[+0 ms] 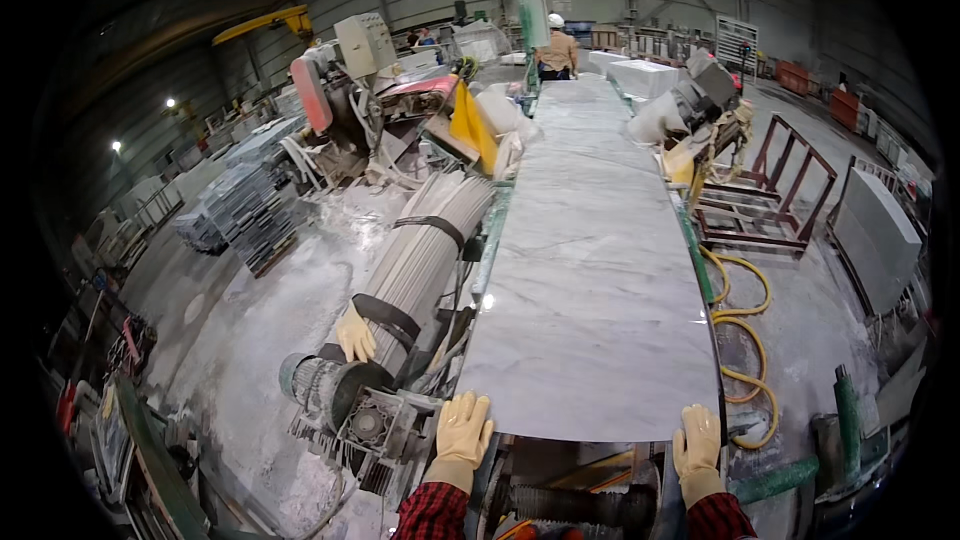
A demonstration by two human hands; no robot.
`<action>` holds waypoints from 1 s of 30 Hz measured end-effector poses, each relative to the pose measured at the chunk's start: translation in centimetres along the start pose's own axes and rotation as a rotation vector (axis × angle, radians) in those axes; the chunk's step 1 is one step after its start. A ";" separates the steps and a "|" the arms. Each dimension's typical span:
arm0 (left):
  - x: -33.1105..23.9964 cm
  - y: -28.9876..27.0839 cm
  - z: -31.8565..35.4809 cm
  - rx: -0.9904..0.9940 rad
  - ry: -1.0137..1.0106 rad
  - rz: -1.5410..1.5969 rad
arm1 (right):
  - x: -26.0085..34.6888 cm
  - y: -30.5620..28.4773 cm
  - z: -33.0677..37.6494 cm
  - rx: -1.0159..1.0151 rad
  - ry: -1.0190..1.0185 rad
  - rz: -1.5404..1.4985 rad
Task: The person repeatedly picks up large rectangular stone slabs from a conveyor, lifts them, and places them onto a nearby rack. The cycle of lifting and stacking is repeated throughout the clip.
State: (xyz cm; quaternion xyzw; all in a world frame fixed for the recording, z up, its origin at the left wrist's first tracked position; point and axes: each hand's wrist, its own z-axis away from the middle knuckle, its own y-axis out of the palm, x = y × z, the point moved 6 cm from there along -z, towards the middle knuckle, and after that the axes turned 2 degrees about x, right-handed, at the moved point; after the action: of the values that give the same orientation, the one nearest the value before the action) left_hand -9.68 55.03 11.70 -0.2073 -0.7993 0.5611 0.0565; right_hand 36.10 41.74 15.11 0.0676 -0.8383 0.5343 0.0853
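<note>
A long grey-white marble slab with faint darker veins stretches away from me on a green-framed machine bed. My left hand, in a cream rubber glove, rests at its near left corner with the fingers laid out flat. At the near right corner lies my right hand, gloved alike, its fingers stretched forward along the edge. Neither hand is wrapped round anything. Both wrists come out of red and black checked sleeves. Below the slab's near edge shows a dark ribbed roller.
Left of the slab, a loose cream glove lies by a strapped bundle of long strips and a motor. A yellow hose coils at right, near a brown metal rack. A person in a white helmet stands beyond the far end.
</note>
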 end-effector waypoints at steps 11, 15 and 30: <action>-1.5 -1.9 -0.6 -0.025 0.063 -0.001 | -1.0 -1.4 0.4 -0.040 -0.135 -0.102; -1.5 -2.6 -0.3 -0.051 0.084 -0.010 | -0.4 -2.0 -0.3 0.001 -0.108 -0.123; -1.9 -2.7 -0.5 0.070 0.033 0.006 | -2.7 0.0 2.0 0.024 0.021 -0.005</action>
State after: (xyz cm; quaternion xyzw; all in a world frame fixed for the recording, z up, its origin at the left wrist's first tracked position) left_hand -8.54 54.00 14.61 -0.2171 -0.7774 0.5855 0.0754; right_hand 38.58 40.00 13.67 0.0653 -0.8306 0.5449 0.0946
